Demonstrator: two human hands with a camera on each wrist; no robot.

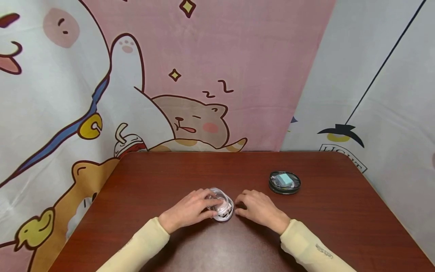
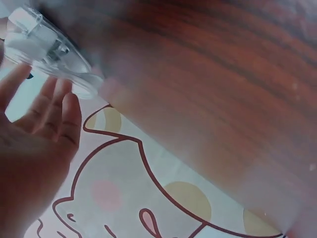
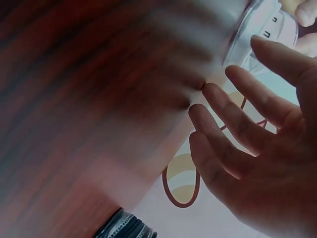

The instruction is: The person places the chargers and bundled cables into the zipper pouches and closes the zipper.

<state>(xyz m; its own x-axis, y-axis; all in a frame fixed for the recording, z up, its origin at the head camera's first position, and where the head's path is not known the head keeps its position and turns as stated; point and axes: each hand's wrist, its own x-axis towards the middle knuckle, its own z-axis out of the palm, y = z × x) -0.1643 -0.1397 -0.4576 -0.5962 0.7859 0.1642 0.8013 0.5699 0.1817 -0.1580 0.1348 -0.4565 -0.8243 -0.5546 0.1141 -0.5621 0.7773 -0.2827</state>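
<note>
A coiled white cable [image 1: 228,214] with a white plug-like piece in its middle lies on the table between the two hands. My left hand [image 1: 190,208] holds it from the left, thumb at its near side and fingers over its top. In the left wrist view the bundle [image 2: 54,52] looks glossy and partly see-through, with the fingertips against it. Just right of the coil, apart from it, my right hand [image 1: 261,210] rests near the tabletop with fingers loosely bent and nothing in them. The right wrist view shows two small dark marks on the white bundle [image 3: 257,37].
A small oval black-edged zip case [image 1: 284,191] with a clear top stands to the right, beyond the right hand; a light blue item shows inside. The brown wooden table [image 1: 153,173] ends at a cartoon-printed cloth [image 1: 258,75] behind it.
</note>
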